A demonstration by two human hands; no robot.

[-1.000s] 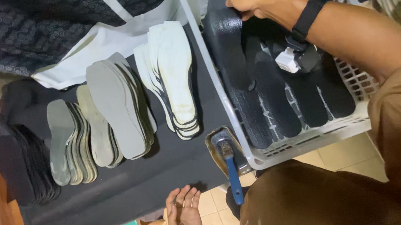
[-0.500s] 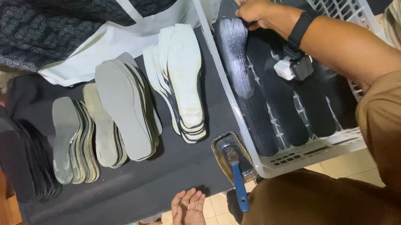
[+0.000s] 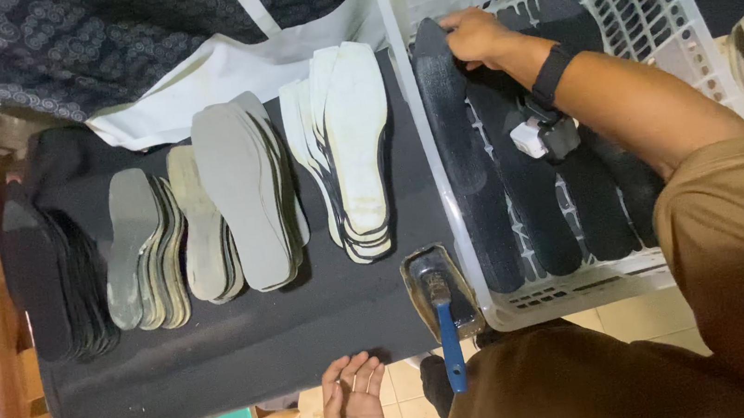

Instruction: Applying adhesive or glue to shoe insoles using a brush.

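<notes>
Hands: right [image 3: 476, 36] grips black insole [image 3: 465, 161] in basket [image 3: 650, 28] | left [image 3: 355, 407] empty

Black insole [image 3: 465, 161] lies lengthwise in white basket [image 3: 648, 9].

Tiled floor [image 3: 646, 318] — dark-topped table [image 3: 248, 354]

White, grey insole stacks [image 3: 356, 150], blue-handled brush [image 3: 444, 308].
</notes>
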